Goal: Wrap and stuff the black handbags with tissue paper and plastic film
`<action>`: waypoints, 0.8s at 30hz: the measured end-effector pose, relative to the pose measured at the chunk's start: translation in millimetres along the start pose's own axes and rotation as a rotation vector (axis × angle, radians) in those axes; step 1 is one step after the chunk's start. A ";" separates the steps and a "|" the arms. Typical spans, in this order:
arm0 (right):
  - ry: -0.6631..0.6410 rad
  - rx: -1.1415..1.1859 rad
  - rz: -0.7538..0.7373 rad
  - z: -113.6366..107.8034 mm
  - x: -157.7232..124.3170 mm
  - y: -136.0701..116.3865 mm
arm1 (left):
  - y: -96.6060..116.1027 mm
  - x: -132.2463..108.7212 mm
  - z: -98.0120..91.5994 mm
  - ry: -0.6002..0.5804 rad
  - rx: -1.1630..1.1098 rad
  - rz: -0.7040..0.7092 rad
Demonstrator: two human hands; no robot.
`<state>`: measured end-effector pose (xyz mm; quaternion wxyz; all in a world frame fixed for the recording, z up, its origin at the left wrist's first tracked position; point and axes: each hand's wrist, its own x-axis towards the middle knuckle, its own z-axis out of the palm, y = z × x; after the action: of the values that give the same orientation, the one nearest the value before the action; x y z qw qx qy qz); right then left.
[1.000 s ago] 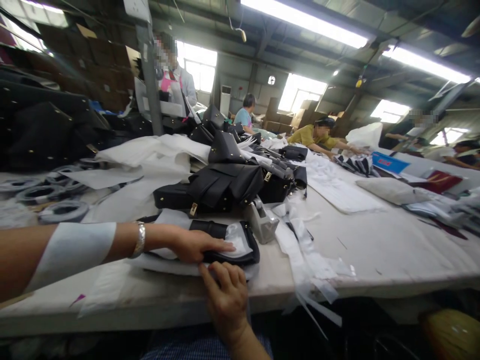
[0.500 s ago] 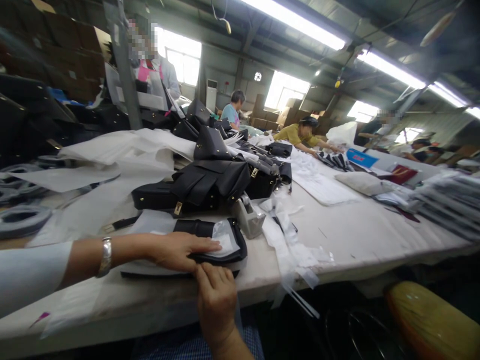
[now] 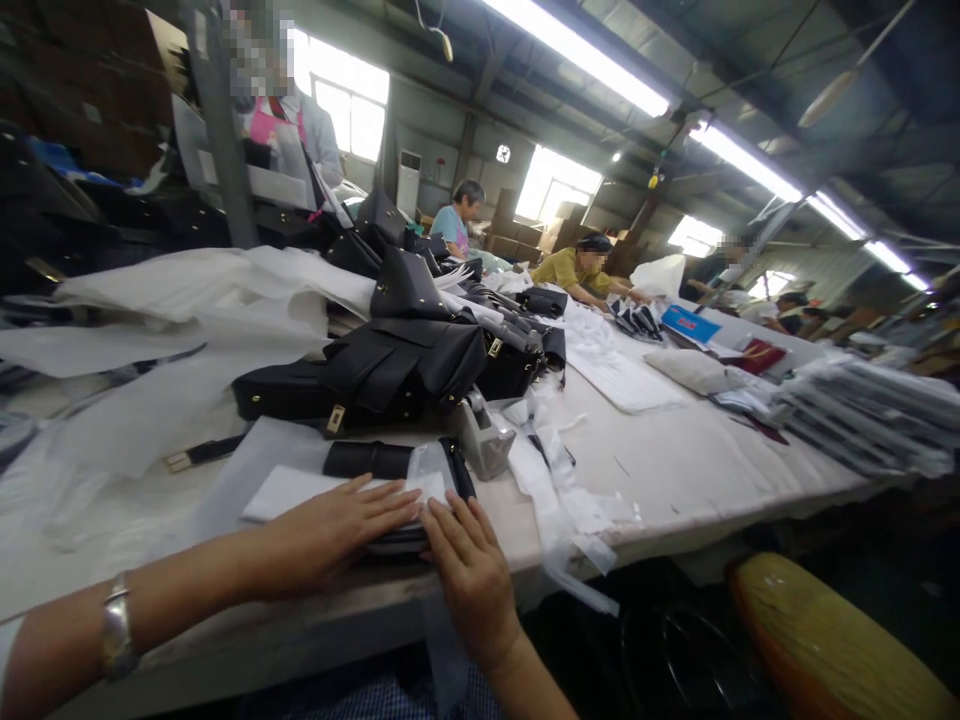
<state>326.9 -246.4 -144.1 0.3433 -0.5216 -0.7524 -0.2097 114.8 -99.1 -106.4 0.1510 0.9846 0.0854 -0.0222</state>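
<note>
Left hand (image 3: pixel 326 535) and right hand (image 3: pixel 472 580) on a black bag (image 3: pixel 369 460) at the near edge of the desk (image 3: pixel 637 465)

The black bag lies flat by the desk's near edge, partly covered by a folded white sheet (image 3: pixel 296 490) and, towards its right end, a whitish, translucent wrapping (image 3: pixel 427 470). The left hand rests palm down across the sheet and the bag, its grip unclosed and its fingers stretched out to the right. The right hand comes in from the near edge with its fingertips on the bag's right part, close beside the left fingertips; whether its grip pinches anything cannot be told, as the underside of the hand is hidden. A silver bracelet (image 3: pixel 118 625) circles the left wrist.

Just beyond the bag's right end stands a grey tape dispenser (image 3: pixel 486 440), and right of that white strips (image 3: pixel 559 505) trail over the near edge. Farther from that edge, behind the bag, lies a heap of black bags (image 3: pixel 405 365) with gold-coloured fittings. Loose white sheets (image 3: pixel 187 290) spread over the desk's left part. Towards the far edge, a person in a yellow top (image 3: pixel 559 270) leans over the desk, near a blue box (image 3: pixel 688 324).
</note>
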 end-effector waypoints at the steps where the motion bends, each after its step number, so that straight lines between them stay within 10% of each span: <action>1: 0.000 0.011 -0.023 2.5 -2.1 5.9 | 2.0 0.3 0.7 0.018 0.005 -0.003; 14: 0.008 0.034 -0.119 -8.3 4.1 30.6 | 25.5 -6.3 -0.6 0.167 0.007 -0.080; 20: -0.205 0.025 -0.187 -14.1 25.9 26.0 | 16.0 -2.3 11.0 0.173 -0.001 -0.039; 24: -0.079 0.102 -0.165 -3.6 18.5 26.1 | 13.7 -4.3 12.4 0.191 0.042 -0.029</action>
<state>348.2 -227.4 -129.2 0.3212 -0.4473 -0.8156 -0.1779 112.7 -116.4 -113.9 0.1211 0.9838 0.1133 0.0680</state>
